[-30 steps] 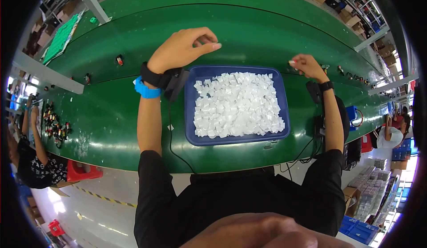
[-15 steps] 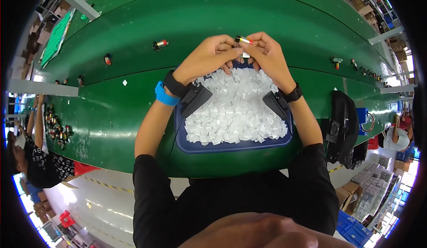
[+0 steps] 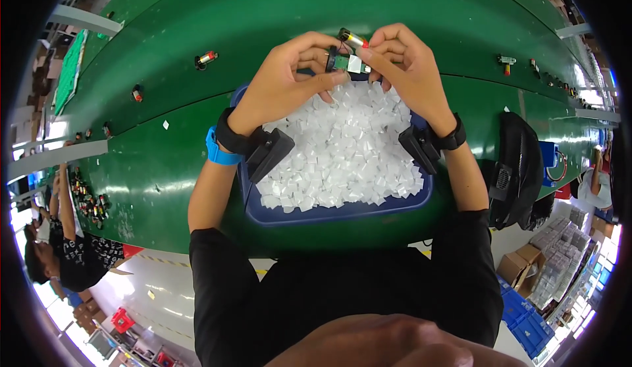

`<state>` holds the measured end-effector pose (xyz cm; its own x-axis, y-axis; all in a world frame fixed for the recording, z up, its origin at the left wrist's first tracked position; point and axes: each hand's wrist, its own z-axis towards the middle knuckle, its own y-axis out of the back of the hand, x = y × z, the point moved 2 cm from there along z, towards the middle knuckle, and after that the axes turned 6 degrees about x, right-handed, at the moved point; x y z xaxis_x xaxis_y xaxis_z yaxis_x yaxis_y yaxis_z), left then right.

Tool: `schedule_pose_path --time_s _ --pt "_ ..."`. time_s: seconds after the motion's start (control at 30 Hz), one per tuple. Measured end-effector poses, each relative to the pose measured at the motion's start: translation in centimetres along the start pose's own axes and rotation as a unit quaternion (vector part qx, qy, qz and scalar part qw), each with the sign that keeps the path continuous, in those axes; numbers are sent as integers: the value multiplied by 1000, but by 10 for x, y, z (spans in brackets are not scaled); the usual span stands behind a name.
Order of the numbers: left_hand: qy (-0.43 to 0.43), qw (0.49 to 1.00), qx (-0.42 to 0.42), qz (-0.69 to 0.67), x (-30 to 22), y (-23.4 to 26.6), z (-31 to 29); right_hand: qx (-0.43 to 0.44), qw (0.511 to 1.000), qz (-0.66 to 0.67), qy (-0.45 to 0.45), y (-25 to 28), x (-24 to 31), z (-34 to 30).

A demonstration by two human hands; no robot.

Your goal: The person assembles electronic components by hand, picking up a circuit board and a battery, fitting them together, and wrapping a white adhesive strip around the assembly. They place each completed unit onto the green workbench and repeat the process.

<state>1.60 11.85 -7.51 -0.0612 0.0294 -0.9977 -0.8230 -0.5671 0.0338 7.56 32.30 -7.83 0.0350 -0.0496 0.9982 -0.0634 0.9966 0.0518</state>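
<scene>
Over the far rim of a blue tray (image 3: 283, 221), both hands hold one small assembly. It has a green circuit board (image 3: 342, 62) with a black round part at its left end and a small cylindrical battery cell (image 3: 354, 39) with a red end above it. A white square label (image 3: 354, 64) lies on the board. My left hand (image 3: 289, 77) is closed, thumb and fingers pinching the board's left part. My right hand (image 3: 405, 64) is closed at the other end, thumb beside the cell's red end. Some fingertips are hidden. White label pieces (image 3: 342, 150) heap the tray below.
Similar cell assemblies lie on the green bench (image 3: 164, 189), one at the left (image 3: 206, 59) and one at the right (image 3: 506, 63). A black bag (image 3: 510, 169) stands at the right. Black devices (image 3: 271, 153) are strapped to my wrists. A co-worker (image 3: 79, 248) is at the far left.
The hands have drawn slightly apart and turned the assembly, so the circuit board and its white label now show. The whole view has shifted a little.
</scene>
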Motion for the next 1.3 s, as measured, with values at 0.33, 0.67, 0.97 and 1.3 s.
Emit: schedule_pose_path --time_s 0.33,0.67,0.97,1.3 --pt "1 1000 -5 23 -9 -5 -2 34 986 -148 69 0 12 -10" --pt "16 999 -34 -6 -8 -12 1 20 943 -313 114 2 29 -16" --pt "76 990 -30 -113 -17 -2 -1 90 952 -274 105 18 46 -20" --pt "22 998 -5 -63 -20 -14 -6 78 993 -89 19 7 54 -26"
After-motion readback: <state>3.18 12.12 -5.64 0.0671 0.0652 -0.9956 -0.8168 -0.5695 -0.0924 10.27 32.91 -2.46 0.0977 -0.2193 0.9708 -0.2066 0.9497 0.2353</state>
